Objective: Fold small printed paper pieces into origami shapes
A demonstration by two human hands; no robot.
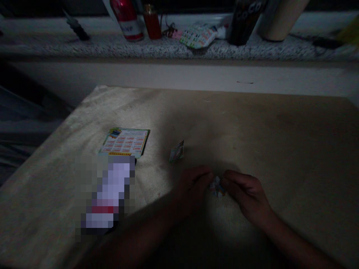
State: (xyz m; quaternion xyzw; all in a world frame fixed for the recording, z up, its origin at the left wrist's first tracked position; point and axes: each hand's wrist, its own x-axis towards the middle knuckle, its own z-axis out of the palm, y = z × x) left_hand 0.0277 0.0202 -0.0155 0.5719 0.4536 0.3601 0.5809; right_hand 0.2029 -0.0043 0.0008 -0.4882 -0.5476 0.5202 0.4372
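Between my two hands is a small piece of printed paper (217,187), creased and held low over the table. My left hand (195,186) pinches its left edge between thumb and fingers. On the right edge, my right hand (246,192) grips it the same way. Just beyond my left hand lies another small folded piece of printed paper (177,152), with one corner sticking up. A printed calendar card (126,142) rests flat farther to the left. The light is dim, so the print on the small pieces cannot be read.
A blurred-out phone-like object (110,192) lies left of my forearm on the cloth-covered table (280,130). Along the back, a stone windowsill (101,48) carries a red can (127,20), a small amber bottle (153,22), a crumpled printed packet (199,36) and a dark can (245,22).
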